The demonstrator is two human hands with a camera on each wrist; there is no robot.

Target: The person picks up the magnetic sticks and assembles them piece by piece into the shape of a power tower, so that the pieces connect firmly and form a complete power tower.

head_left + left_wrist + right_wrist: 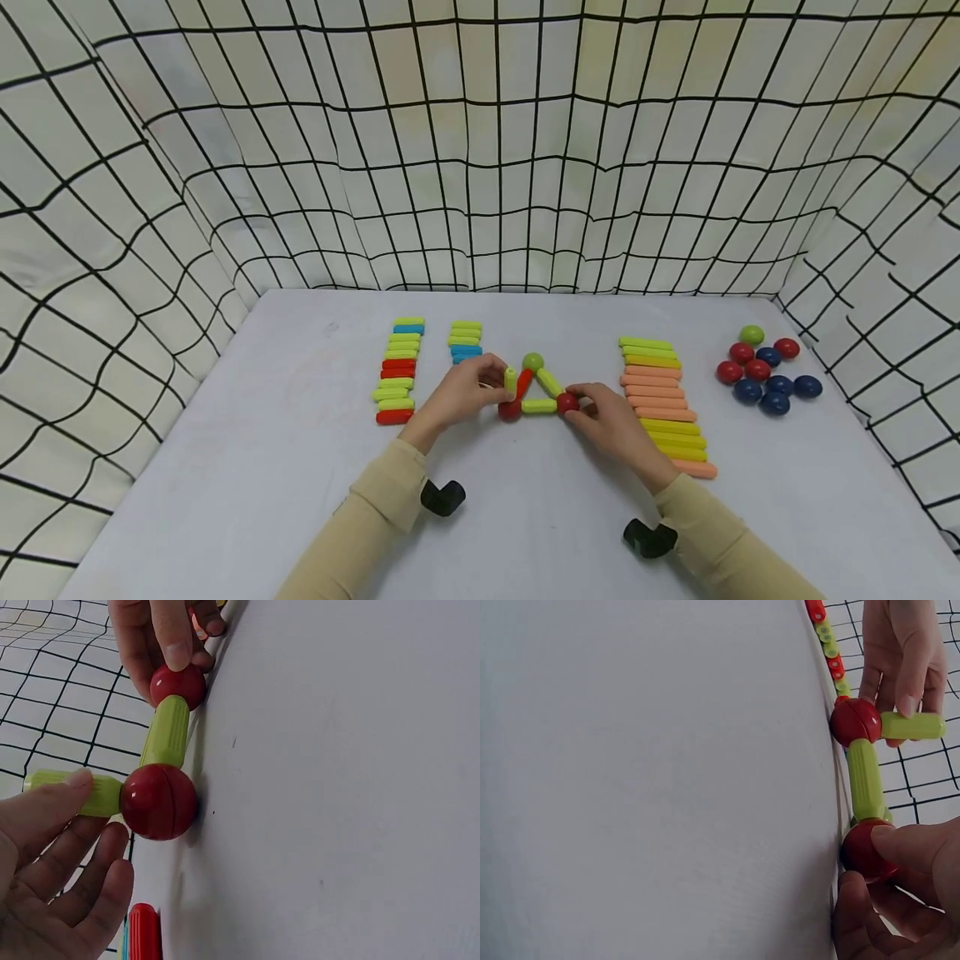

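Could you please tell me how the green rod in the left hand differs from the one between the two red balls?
The held rod stands upright, while the joining rod lies level. The held rod meets only the left red ball; the joining rod spans from it to the right red ball. The left hand pinches the held rod, but neither hand grips the joining rod. Both are yellow-green and ribbed.

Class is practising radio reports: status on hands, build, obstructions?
Left hand pinches upright lime-green ridged plastic-looking stick on glossy red ball. Right hand grips second red ball. Stick-and-ball triangle closed. Nothing visibly blocking.
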